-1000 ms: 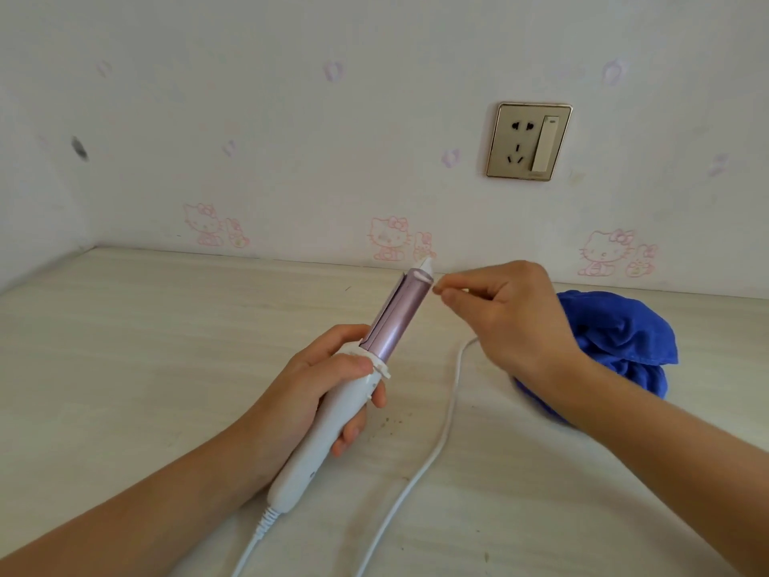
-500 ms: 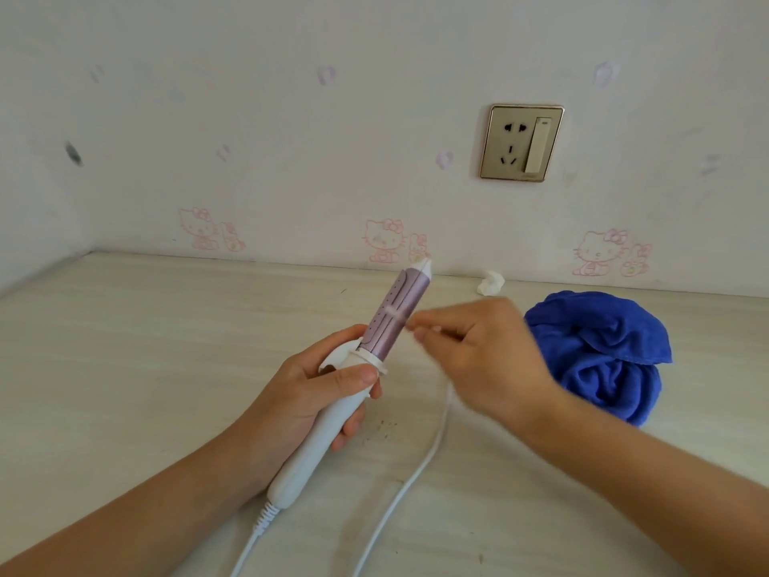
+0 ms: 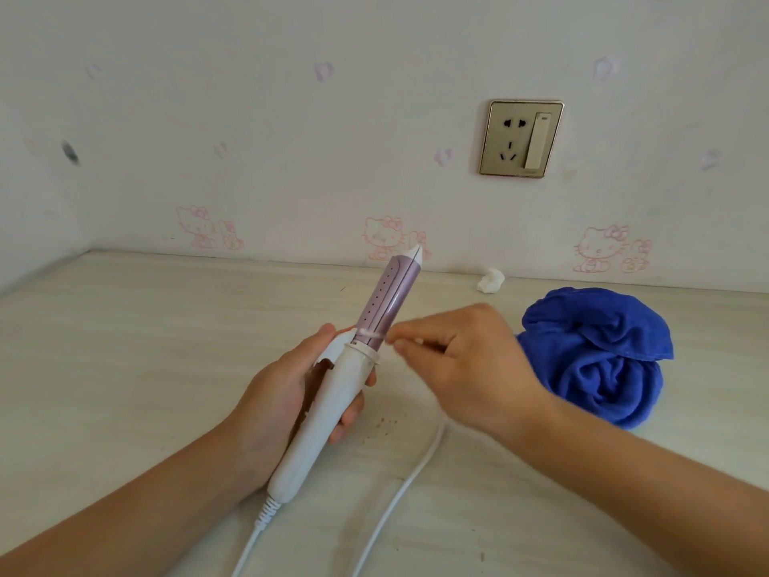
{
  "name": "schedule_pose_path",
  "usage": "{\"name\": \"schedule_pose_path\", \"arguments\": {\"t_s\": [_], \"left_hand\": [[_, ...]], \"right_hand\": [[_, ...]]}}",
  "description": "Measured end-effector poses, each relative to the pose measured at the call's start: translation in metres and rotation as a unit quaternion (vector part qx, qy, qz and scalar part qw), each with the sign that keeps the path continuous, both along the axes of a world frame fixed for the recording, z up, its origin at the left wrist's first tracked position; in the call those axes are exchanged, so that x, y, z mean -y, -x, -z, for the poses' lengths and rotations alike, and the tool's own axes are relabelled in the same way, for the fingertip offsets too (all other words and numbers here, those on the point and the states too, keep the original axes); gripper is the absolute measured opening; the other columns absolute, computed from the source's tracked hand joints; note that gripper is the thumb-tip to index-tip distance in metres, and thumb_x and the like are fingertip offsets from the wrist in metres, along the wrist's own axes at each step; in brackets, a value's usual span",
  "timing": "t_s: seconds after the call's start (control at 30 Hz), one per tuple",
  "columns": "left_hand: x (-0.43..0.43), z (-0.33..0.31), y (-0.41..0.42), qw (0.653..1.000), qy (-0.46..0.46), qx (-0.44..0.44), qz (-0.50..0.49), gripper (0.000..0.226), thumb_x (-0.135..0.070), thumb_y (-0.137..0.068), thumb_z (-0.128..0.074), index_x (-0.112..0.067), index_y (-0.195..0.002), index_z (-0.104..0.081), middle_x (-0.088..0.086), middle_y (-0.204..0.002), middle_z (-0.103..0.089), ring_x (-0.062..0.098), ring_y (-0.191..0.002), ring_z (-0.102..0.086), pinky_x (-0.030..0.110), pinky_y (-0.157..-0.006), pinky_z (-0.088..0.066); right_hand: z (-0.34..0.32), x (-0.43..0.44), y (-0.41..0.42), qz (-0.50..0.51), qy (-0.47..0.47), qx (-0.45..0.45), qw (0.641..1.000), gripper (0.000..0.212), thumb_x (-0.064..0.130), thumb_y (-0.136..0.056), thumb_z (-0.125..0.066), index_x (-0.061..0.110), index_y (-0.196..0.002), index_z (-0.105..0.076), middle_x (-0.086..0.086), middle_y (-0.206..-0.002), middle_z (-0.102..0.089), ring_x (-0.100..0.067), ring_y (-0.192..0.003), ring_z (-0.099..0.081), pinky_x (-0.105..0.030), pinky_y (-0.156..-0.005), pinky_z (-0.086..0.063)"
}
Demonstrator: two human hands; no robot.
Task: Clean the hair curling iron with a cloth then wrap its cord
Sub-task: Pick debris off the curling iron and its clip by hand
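Note:
My left hand [image 3: 283, 393] grips the white handle of the curling iron [image 3: 333, 401], which tilts up and away. Its purple barrel [image 3: 387, 301] ends in a white tip. My right hand [image 3: 470, 368] pinches a thin white cotton swab [image 3: 374, 336], and the swab's end touches the barrel just above the white collar. The white cord [image 3: 399, 489] leaves the handle's bottom and runs across the table under my right wrist. A crumpled blue cloth [image 3: 599, 356] lies on the table to the right, apart from both hands.
The pale wooden table [image 3: 125, 368] meets a wall with pink cat stickers. A small white wad [image 3: 491, 281] lies by the wall. A gold socket plate [image 3: 520, 139] sits above it. Dark crumbs [image 3: 383, 426] dot the table near the handle.
My right hand has slid down along the barrel from the white tip to the base. The left hand has turned the iron slightly. The white wad by the wall has come into view.

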State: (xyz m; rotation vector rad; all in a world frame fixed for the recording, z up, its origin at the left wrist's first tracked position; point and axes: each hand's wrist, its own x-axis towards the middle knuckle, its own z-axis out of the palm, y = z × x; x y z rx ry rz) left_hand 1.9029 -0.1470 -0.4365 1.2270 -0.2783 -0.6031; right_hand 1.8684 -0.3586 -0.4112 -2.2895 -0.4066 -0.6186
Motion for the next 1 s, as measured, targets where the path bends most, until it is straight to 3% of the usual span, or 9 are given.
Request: {"name": "schedule_pose_path", "arguments": {"t_s": [0.07, 0.17, 0.27, 0.43, 0.57, 0.73, 0.83, 0.93, 1.0], "left_hand": [[0.000, -0.001, 0.005, 1.000, -0.001, -0.006, 0.000, 0.053, -0.052, -0.100, -0.053, -0.005, -0.114, -0.072, 0.019, -0.094, -0.064, 0.022, -0.054, -0.053, 0.030, -0.046, -0.046], [0.004, -0.008, 0.008, 1.000, -0.005, -0.005, 0.005, 0.049, -0.047, -0.101, -0.048, -0.011, -0.127, -0.069, 0.019, -0.093, -0.060, 0.021, -0.052, -0.051, 0.028, -0.044, -0.044], [0.006, -0.014, 0.005, 1.000, -0.007, -0.002, 0.006, 0.054, -0.046, -0.093, -0.047, -0.018, -0.137, -0.063, 0.017, -0.086, -0.060, 0.019, -0.044, -0.049, 0.023, -0.040, -0.041], [0.001, -0.005, 0.003, 0.999, 0.005, 0.022, 0.028, 0.050, -0.054, -0.103, -0.046, -0.023, -0.139, -0.062, 0.022, -0.098, -0.070, 0.019, -0.051, -0.050, 0.026, -0.045, -0.042], [0.000, -0.006, 0.002, 0.997, 0.001, 0.054, 0.050, 0.051, -0.060, -0.096, -0.055, -0.032, -0.137, -0.064, 0.013, -0.089, -0.065, 0.017, -0.056, -0.052, 0.026, -0.047, -0.044], [-0.002, -0.007, 0.002, 0.995, -0.001, 0.088, 0.041, 0.060, -0.061, -0.091, -0.061, -0.027, -0.140, -0.062, 0.009, -0.087, -0.062, 0.015, -0.057, -0.051, 0.025, -0.051, -0.045], [0.001, -0.007, 0.004, 0.992, -0.022, 0.120, 0.043, 0.067, -0.068, -0.084, -0.068, -0.032, -0.141, -0.061, 0.007, -0.089, -0.062, 0.015, -0.060, -0.052, 0.025, -0.054, -0.045], [0.001, -0.005, 0.007, 0.990, -0.042, 0.131, 0.041, 0.069, -0.072, -0.080, -0.072, -0.039, -0.140, -0.062, 0.007, -0.089, -0.064, 0.015, -0.063, -0.054, 0.025, -0.056, -0.047], [0.000, -0.005, 0.008, 0.988, -0.059, 0.143, 0.031, 0.067, -0.073, -0.081, -0.070, -0.039, -0.138, -0.063, 0.007, -0.089, -0.064, 0.016, -0.064, -0.053, 0.026, -0.057, -0.046]], "right_hand": [[-0.009, 0.015, -0.012, 0.039, -0.031, 0.017, 0.999, 0.024, 0.023, -0.090, -0.067, 0.039, -0.108, -0.069, 0.007, -0.054, -0.062, -0.006, -0.045, -0.045, -0.022, -0.051, -0.034], [-0.015, 0.032, -0.020, 0.058, -0.081, 0.003, 0.995, 0.009, 0.017, -0.092, -0.067, 0.011, -0.093, -0.073, -0.011, -0.053, -0.055, -0.009, -0.047, -0.036, -0.030, -0.053, -0.035], [-0.001, 0.014, -0.008, 0.031, -0.046, 0.008, 0.998, 0.017, 0.025, -0.090, -0.061, 0.014, -0.093, -0.073, 0.000, -0.051, -0.049, -0.010, -0.043, -0.036, -0.023, -0.049, -0.031], [-0.007, 0.015, -0.008, 0.029, -0.028, 0.016, 0.999, 0.023, 0.029, -0.088, -0.062, 0.036, -0.109, -0.067, 0.000, -0.057, -0.063, -0.015, -0.045, -0.047, -0.029, -0.047, -0.040], [-0.010, 0.028, -0.018, 0.062, -0.082, 0.011, 0.995, 0.019, 0.027, -0.086, -0.061, 0.013, -0.094, -0.072, -0.008, -0.051, -0.048, -0.010, -0.046, -0.033, -0.027, -0.051, -0.032], [0.005, -0.004, 0.006, -0.022, 0.009, 0.000, 1.000, 0.020, 0.022, -0.090, -0.060, 0.011, -0.089, -0.077, 0.000, -0.049, -0.050, -0.015, -0.043, -0.039, -0.027, -0.046, -0.037], [-0.007, 0.008, -0.004, 0.001, -0.057, 0.013, 0.998, 0.018, 0.015, -0.092, -0.068, 0.021, -0.097, -0.084, 0.009, -0.048, -0.048, -0.007, -0.042, -0.038, -0.014, -0.048, -0.027], [-0.020, 0.023, -0.010, 0.022, -0.116, 0.014, 0.993, 0.017, 0.008, -0.093, -0.068, 0.015, -0.089, -0.082, -0.010, -0.053, -0.048, -0.007, -0.049, -0.032, -0.025, -0.049, -0.028], [-0.019, 0.020, -0.009, 0.029, -0.093, 0.008, 0.995, 0.014, 0.009, -0.093, -0.068, 0.011, -0.086, -0.080, -0.012, -0.054, -0.046, -0.009, -0.049, -0.031, -0.026, -0.050, -0.027]]}}
